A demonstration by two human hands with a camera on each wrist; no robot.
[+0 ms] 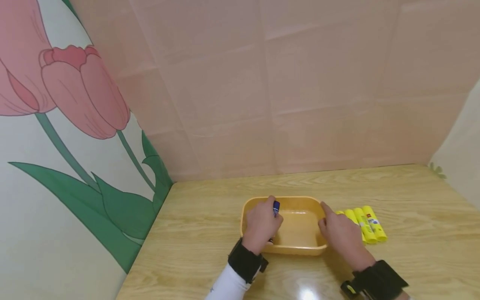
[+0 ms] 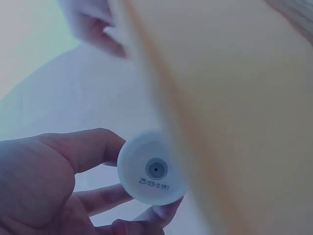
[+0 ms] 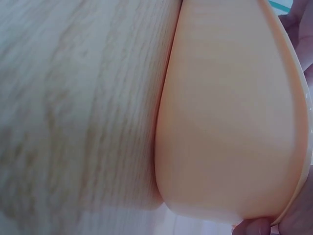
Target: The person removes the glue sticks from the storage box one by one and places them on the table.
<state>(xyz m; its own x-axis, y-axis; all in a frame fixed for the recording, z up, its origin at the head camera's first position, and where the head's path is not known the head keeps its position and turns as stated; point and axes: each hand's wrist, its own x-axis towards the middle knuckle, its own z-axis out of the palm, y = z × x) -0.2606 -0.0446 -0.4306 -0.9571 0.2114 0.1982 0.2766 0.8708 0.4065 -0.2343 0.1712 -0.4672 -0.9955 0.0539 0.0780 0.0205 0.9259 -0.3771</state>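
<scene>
Tube (image 2: 146, 169) was in left hand (image 1: 261, 225) at left end of orange tray (image 1: 296, 251); contact with tray floor not tellable. Left grip curled snugly round tube; right hand (image 1: 343, 237) pinched right rim. Tube could have slipped or rolled if fingers loosened on smooth barrel; tray might have skidded if right hand tugged. Tube's end round, white, grey-centred, date-stamped; blue part (image 1: 276, 208) past fingers, probably other end. Beyond right hand, yellow tubes (image 1: 369, 225) lay side by side on surface (image 1: 195, 233).
</scene>
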